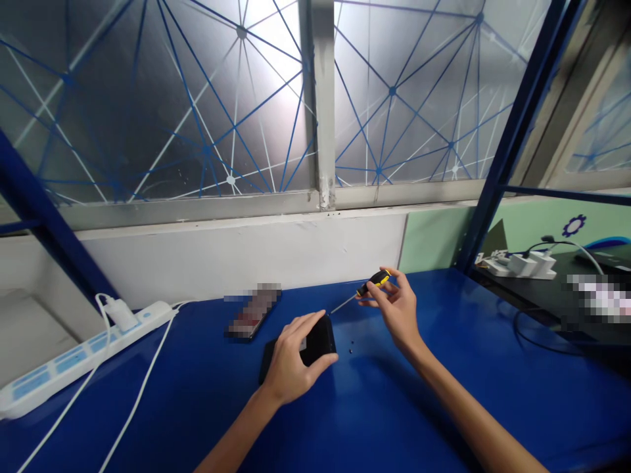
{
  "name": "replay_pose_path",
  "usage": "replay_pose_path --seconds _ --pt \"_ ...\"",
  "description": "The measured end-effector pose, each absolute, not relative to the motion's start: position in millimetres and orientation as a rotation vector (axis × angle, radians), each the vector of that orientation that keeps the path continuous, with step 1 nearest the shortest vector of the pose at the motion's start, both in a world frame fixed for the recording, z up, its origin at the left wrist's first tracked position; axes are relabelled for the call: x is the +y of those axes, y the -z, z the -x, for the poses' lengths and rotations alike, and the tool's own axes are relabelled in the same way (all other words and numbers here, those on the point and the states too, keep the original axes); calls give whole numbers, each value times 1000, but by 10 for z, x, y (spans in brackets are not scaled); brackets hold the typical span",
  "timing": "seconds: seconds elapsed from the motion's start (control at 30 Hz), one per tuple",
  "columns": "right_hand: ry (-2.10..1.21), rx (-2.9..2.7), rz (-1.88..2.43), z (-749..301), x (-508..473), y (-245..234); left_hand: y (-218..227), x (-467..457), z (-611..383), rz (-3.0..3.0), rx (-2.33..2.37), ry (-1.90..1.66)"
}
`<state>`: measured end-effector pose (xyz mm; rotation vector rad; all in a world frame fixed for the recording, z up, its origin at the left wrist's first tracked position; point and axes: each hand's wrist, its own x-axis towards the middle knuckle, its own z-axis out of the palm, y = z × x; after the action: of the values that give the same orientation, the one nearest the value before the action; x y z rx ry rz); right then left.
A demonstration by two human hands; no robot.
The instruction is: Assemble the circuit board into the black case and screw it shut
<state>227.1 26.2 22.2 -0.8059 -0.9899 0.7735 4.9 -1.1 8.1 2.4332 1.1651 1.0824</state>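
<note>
My left hand (290, 361) is closed around a flat black rectangular case (318, 341) on the blue table, fingers over its far edge and thumb at the near right corner. Part of the case is hidden under the hand. In my right hand (400, 309) is a black and yellow screwdriver (377, 281), pinched by the handle and tilted. Its thin shaft reaches down left to the far right corner of the case; whether the tip touches a screw is too small to tell. Two tiny dark pieces, perhaps screws (351, 351), lie right of the case.
A phone-like device (255, 311), partly blurred out, lies behind to the left. A white power strip (83, 355) with trailing cables runs along the left side. Blue frame posts (503, 157) rise at both sides. Another power strip (527, 265) sits on a black table at right.
</note>
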Motion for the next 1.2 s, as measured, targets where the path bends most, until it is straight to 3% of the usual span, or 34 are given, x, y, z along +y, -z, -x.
replay_pose_path --seconds 0.97,1.2 --pt "-775 -1032 804 -2279 252 -200 -52 3 -47 -2479 1174 -1079" --pt "-548 -1137 1009 -2346 274 -170 -50 -11 -35 -2476 1183 -1045"
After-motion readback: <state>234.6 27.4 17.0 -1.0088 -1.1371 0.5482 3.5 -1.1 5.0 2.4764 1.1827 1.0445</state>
